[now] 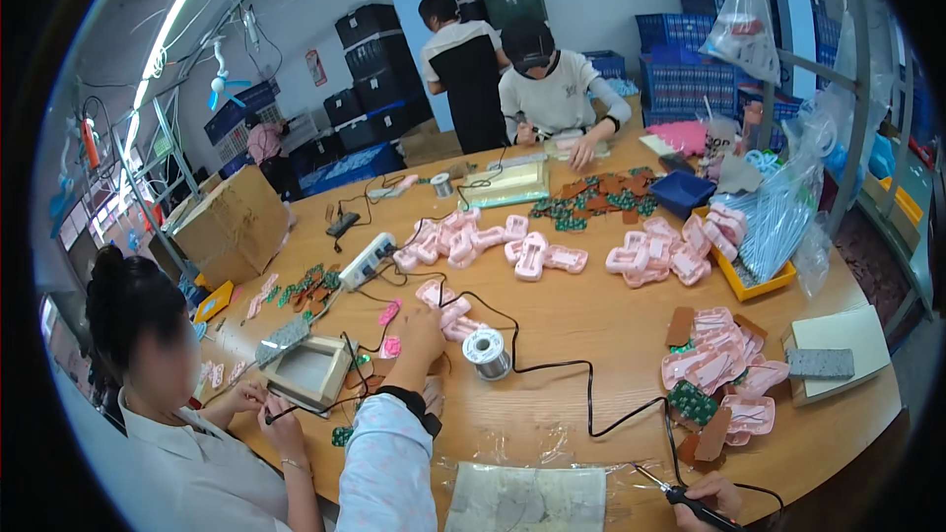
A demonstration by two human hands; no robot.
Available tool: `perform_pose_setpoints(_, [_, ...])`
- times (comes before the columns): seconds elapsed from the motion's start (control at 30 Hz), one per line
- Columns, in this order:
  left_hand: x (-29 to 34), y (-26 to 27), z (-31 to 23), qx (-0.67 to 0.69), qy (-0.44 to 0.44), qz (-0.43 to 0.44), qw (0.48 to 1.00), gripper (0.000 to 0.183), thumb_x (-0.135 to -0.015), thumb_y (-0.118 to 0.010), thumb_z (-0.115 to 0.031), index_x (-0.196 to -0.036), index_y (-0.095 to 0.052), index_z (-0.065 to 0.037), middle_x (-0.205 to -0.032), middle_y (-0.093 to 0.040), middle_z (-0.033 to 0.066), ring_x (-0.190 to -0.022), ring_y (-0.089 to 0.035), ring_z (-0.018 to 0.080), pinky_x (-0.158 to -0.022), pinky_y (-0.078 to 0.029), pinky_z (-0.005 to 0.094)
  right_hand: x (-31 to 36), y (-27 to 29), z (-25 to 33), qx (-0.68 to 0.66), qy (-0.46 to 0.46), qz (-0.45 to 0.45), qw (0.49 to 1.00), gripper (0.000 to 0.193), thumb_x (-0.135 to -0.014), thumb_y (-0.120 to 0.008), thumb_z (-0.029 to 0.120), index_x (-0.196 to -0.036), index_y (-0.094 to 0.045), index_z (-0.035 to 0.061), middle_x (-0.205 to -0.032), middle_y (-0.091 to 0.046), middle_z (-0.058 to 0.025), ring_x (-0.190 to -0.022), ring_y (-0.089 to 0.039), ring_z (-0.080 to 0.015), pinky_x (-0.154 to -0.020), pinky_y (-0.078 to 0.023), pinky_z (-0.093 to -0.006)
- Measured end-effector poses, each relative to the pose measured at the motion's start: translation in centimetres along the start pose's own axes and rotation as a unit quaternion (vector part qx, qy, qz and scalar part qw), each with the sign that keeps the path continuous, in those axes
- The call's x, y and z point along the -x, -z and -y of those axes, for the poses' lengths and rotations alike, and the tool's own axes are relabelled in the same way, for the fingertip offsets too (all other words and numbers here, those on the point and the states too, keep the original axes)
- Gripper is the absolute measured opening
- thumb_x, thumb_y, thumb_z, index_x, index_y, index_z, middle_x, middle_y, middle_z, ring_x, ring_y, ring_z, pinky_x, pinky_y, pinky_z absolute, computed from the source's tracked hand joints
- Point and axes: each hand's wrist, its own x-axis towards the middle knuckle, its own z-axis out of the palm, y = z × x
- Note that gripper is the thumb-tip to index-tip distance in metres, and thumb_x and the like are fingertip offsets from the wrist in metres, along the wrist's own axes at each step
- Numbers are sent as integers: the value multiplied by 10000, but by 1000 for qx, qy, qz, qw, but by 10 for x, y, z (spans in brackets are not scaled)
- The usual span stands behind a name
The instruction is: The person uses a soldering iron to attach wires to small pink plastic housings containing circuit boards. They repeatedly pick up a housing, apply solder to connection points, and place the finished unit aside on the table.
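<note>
My left hand (418, 343), at the end of a pale blue sleeve with a dark cuff, reaches across the table. It meets the near side of a few pink plastic shells (448, 307); its fingers are hidden behind the back of the hand. At the lower right, my right hand (717, 500) is closed around a black-handled soldering iron (690, 504), its metal tip pointing up and left. Between my arms lies a flat pad covered in clear plastic (527, 498). A spool of solder wire (487, 354) stands just right of my left hand.
Pink shells, green circuit boards and brown pieces (719, 360) lie heaped on the right, beside a grey sponge block (820, 365). A black cord (589, 396) winds across the table. Close on my left a co-worker (202, 463) works by a wooden-framed tray (307, 370); another (552, 89) sits opposite.
</note>
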Motion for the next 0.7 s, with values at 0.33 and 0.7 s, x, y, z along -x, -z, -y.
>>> perform_pose_setpoints(0.33, [58,153,-7,505,89,180,839,285,-913,-628,-194,-1054,-621,53,-996,-686,111,-848,-640,134,-753,-498,262,9,-2,-1,27,-7,-43,999,192,-765,-646,1,-912,-526,29,-802,-534,-107,-671,-524,-172,-612,-432,-271])
perform_pose_setpoints(0.7, [163,190,-114,626,52,387,675,186,-884,-641,-78,-1052,-656,1,-946,-669,76,-838,-644,142,-750,-501,266,-19,-1,30,37,68,-66,995,294,-754,-668,23,-999,-509,58,-829,-530,-106,-675,-495,-167,-601,-387,-264])
